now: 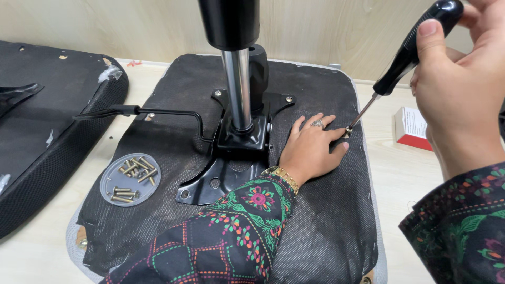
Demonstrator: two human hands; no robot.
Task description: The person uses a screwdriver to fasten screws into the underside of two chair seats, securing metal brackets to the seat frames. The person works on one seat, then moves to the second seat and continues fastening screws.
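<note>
Left hand (310, 150) flat on seat underside (326, 221), fingers spread, fingertips steadying screw (347, 131); right hand (457, 100) closed round screwdriver (405, 58), tip on screw; dish of bolts (130, 179) left of bracket (226, 173).

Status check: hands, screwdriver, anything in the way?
Right hand grips screwdriver, tip on screw. Left hand flat on seat underside, steadying the screw. Nothing in the way.

Black embroidered floral sleeves (231, 231), gold watch (284, 176), silver ring (317, 123)
</note>
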